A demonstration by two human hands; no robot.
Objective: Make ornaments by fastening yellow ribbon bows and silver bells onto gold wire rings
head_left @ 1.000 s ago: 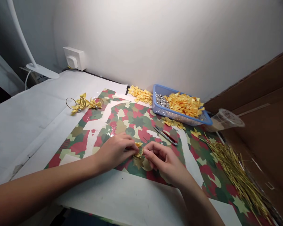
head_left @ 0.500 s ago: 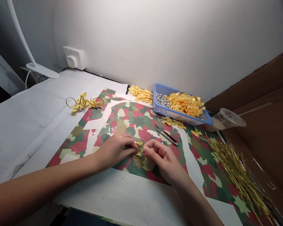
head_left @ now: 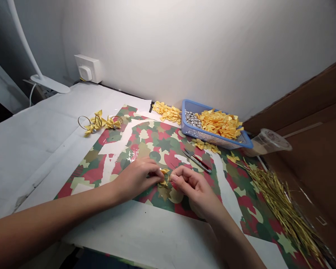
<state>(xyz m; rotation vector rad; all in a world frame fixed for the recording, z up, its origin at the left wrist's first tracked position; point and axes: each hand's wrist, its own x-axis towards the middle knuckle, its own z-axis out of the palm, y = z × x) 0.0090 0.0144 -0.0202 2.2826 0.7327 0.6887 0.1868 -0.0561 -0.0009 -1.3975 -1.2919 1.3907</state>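
Both hands, the left hand [head_left: 136, 178] and the right hand [head_left: 196, 188], pinch a small yellow satin bow [head_left: 164, 172] between their fingertips, low over the glossy camouflage-patterned sheet [head_left: 156, 142] at mid-desk. In the last second the right hand has crept closer and its fingers have curled tighter. The bow has barely shifted. Thin metal snips [head_left: 197, 160] lie just beyond.

From where I stand, the red, green and cream camouflage-print sheet [head_left: 156, 144] shines glossy and smooth, with glare at centre-left. The small yellow bow [head_left: 164, 172] at centre looks like satin cloth, as does the heap of yellow bows [head_left: 220, 123] in the blue plastic mesh basket [head_left: 207, 137], upper right. The bundle of gold ties [head_left: 280, 205], lower right, glitters like metal. The white paper [head_left: 44, 130] on the table is matt.
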